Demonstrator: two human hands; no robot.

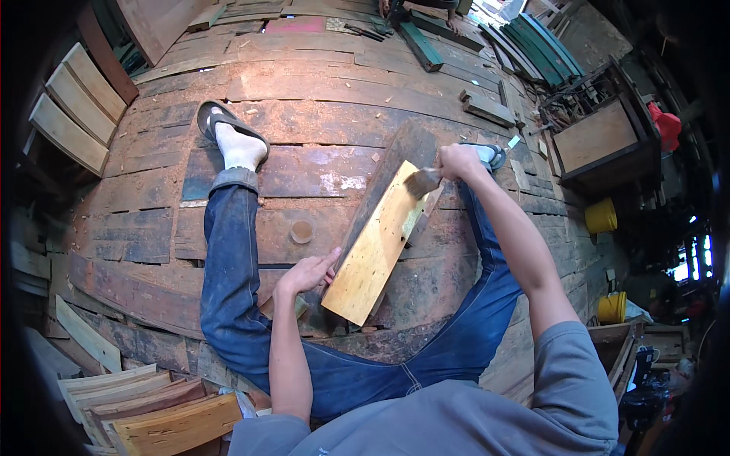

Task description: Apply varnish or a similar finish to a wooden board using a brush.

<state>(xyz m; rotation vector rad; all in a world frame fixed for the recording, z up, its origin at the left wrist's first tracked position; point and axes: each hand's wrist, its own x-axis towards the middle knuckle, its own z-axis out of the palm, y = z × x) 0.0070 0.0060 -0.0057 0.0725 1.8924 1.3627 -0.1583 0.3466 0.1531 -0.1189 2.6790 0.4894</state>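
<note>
Between my outstretched legs lies a yellowish wooden board (370, 254), tilted across a dark, weathered plank (376, 186). My right hand (460, 162) is closed around a paintbrush (423, 182), whose bristles touch the board's far end. A wet-looking pale patch shows on the board's right side, below the brush. My left hand (310, 272) rests at the board's near left edge, fingers reaching to it; whether they grip it is hard to make out. Left of the board, a small clear cup (302, 231) of brownish liquid stands on the floor.
Several curved boards (163, 414) are stacked at the lower left, and pale panels (80, 106) lean at the far left. A wooden cabinet (601, 140) and yellow buckets (601, 216) stand on the right. Another person's hand (454, 23) shows at the top, near green beams (420, 45).
</note>
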